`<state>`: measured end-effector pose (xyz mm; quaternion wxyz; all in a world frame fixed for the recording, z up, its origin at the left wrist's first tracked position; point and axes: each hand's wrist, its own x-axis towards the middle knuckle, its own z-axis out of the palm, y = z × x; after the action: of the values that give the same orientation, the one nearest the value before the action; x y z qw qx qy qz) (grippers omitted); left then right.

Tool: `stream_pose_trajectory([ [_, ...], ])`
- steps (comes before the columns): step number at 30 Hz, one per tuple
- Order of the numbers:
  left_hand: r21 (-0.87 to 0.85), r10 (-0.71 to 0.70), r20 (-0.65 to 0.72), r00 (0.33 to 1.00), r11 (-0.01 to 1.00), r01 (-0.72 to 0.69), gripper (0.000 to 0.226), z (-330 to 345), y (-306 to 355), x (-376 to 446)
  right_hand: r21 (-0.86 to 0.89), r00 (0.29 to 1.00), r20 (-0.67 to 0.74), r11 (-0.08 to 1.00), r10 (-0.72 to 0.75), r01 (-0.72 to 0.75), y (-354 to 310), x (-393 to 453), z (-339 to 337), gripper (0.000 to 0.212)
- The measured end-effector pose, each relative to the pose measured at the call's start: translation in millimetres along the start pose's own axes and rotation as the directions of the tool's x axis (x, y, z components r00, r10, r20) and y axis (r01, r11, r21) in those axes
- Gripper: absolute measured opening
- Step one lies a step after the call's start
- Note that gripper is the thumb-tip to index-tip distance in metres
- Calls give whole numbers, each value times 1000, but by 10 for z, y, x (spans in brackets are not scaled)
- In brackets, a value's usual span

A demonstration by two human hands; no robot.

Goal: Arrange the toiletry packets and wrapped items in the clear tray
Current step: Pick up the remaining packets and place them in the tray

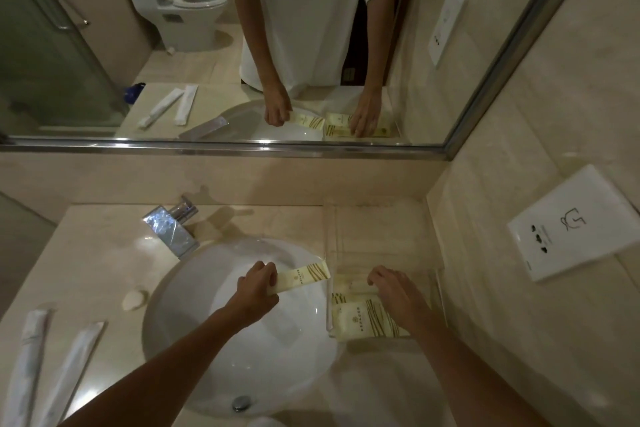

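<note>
A clear tray (349,218) stands on the counter to the right of the sink. My left hand (258,288) is shut on a cream packet with gold stripes (304,276), held over the sink beside the tray's left wall. My right hand (398,291) rests inside the tray's near end, fingers pressing on cream packets (367,321) lying there. Whether it grips one I cannot tell. Two long white wrapped items (74,360) lie on the counter at the near left.
The white sink (214,340) fills the middle, with a chrome tap (171,229) behind it and a small soap (133,300) to its left. A white socket plate (571,222) sits on the right wall. A mirror spans the back.
</note>
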<state>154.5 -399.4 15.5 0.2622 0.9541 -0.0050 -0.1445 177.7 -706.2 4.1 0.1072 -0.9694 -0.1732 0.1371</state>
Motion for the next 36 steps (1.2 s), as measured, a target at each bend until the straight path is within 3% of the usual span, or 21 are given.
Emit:
stream_pose_trajectory([
  [5,25,28,4,1000,999,-28,29,65,110,21,17,993,-23,993,113,-113,107,-68,-5,31],
  [11,81,171,2,985,982,-171,27,175,269,97,103,942,-2,937,335,-333,262,-147,22,26],
  [17,45,380,114,918,921,-387,20,371,720,250,298,831,-94,812,548,-502,329,-141,-56,8],
  [20,76,427,190,884,891,-447,24,500,978,338,339,815,-127,797,565,-499,404,-174,-96,16],
  [27,210,453,314,834,824,-527,40,745,1319,535,251,800,-204,820,564,-514,554,-229,-139,16],
  [36,417,487,263,833,721,-553,35,881,1311,596,320,820,-176,819,545,-476,642,-274,-93,10],
])
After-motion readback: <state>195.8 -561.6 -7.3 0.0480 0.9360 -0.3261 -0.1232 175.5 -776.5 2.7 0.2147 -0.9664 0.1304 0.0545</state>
